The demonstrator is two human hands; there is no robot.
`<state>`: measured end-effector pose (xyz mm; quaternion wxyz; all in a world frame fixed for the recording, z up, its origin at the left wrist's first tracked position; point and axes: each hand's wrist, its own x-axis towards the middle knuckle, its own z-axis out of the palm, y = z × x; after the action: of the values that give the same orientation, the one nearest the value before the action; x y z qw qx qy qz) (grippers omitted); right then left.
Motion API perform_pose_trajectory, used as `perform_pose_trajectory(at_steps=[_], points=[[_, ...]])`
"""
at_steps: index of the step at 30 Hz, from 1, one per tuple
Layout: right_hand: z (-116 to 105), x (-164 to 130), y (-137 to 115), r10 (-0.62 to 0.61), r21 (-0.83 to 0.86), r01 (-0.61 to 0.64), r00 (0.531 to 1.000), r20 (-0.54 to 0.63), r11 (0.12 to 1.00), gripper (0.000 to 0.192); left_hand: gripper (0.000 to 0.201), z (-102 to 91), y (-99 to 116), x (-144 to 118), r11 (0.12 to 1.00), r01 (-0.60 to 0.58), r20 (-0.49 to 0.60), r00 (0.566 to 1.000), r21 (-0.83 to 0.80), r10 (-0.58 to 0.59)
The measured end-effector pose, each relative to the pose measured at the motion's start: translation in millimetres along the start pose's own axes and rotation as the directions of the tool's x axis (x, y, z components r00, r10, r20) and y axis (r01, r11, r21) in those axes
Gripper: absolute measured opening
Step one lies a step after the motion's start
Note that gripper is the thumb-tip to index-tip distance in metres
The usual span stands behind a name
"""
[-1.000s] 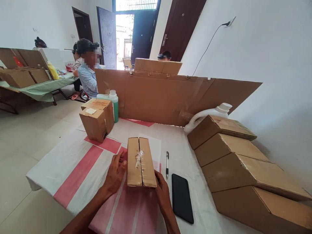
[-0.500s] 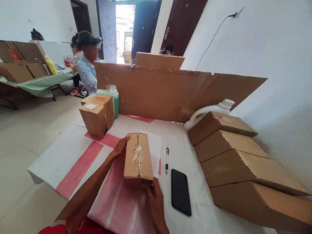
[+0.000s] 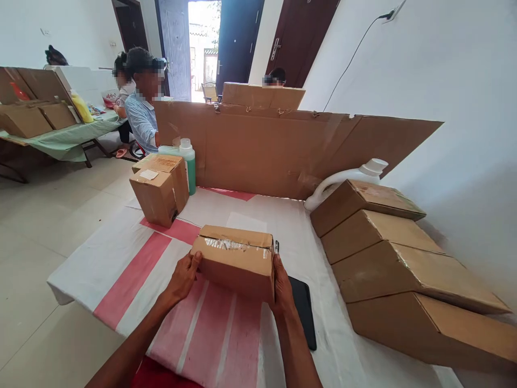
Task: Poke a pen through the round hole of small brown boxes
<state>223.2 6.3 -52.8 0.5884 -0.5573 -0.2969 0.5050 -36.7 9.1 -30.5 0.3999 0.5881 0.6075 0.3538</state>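
I see my left hand (image 3: 182,276) and right hand (image 3: 281,291) clasping the ends of a small brown cardboard box (image 3: 235,260) with a taped top seam, sealed, raised just above the pink-striped white tablecloth (image 3: 133,264). Four long brown cartons (image 3: 388,253) lean together at right, all closed. Two stacked small boxes (image 3: 159,188) stand at left beside one green bottle (image 3: 188,164).

A makeshift packing room in a house: sealed cartons (image 3: 388,253) stacked along a cloth-covered table (image 3: 121,258), a cardboard screen (image 3: 283,151) dividing workstations, detergent bottles (image 3: 188,167) waiting beside boxes, and other workers (image 3: 141,108) seated at a second table (image 3: 64,137) near the open front door (image 3: 238,43).
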Motion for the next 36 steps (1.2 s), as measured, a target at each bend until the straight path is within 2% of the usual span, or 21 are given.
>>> perform_pose_trajectory(at_steps=[2,4,7,12,17,19,21,23,25,27,29,31,33,36], points=[[-4,7,8,0.150,0.039,-0.152,0.988,0.046,0.988,0.070,0.064,-2.1,7,-12,1.000,-0.022,0.017,1.000,-0.001,0.022],[-8,11,16,0.238,0.054,-0.241,0.969,0.061,0.969,0.065,0.062,-7.6,15,-20,0.999,-0.050,0.043,0.998,0.002,0.050],[-11,13,21,0.277,0.055,-0.282,0.958,0.072,0.958,0.058,0.069,-17.5,23,-24,0.995,-0.079,0.076,0.994,0.063,0.074],[-10,9,12,0.301,0.082,-0.317,0.939,0.166,0.945,0.047,0.057,-28.2,27,-7,0.993,-0.068,0.016,0.998,0.091,0.067],[-12,-5,3,0.237,0.177,-0.282,0.942,0.238,0.943,0.062,0.055,-27.5,24,19,0.997,-0.038,-0.014,0.999,0.067,0.039],[-13,-8,2,0.178,0.221,-0.227,0.959,0.221,0.948,0.065,0.056,-22.3,17,25,0.998,-0.006,-0.004,1.000,0.064,0.007],[-11,-10,3,0.132,0.220,-0.164,0.979,0.154,0.962,0.062,0.059,-16.0,9,28,0.998,0.030,0.008,0.999,0.057,-0.031],[-8,-12,3,0.097,0.168,-0.110,0.992,0.078,0.980,0.055,0.061,-11.7,0,30,0.997,0.049,-0.018,0.999,0.058,-0.048],[-3,-17,0,0.042,0.091,-0.044,0.999,0.019,0.995,0.051,0.061,-11.8,-5,30,0.996,0.041,-0.096,0.995,0.074,-0.034],[3,-24,-6,-0.030,-0.001,0.030,1.000,0.001,1.000,0.051,0.062,-15.3,-3,27,0.994,0.010,-0.187,0.982,0.106,0.010],[9,-32,-14,-0.088,-0.094,0.091,0.996,0.026,0.991,0.050,0.060,-19.2,7,20,0.985,-0.070,-0.222,0.969,0.156,0.104],[15,-37,-21,-0.105,-0.132,0.112,0.993,0.060,0.985,0.049,0.055,-20.4,20,11,0.963,-0.190,-0.160,0.962,0.193,0.222],[25,-39,-26,-0.073,-0.086,0.079,0.994,0.078,0.993,0.050,0.057,-18.8,32,1,0.940,-0.292,-0.056,0.951,0.179,0.306],[47,-39,-29,-0.016,0.063,0.009,0.994,0.105,0.998,0.058,0.067,-16.9,40,-9,0.939,-0.329,0.023,0.944,0.099,0.328]])
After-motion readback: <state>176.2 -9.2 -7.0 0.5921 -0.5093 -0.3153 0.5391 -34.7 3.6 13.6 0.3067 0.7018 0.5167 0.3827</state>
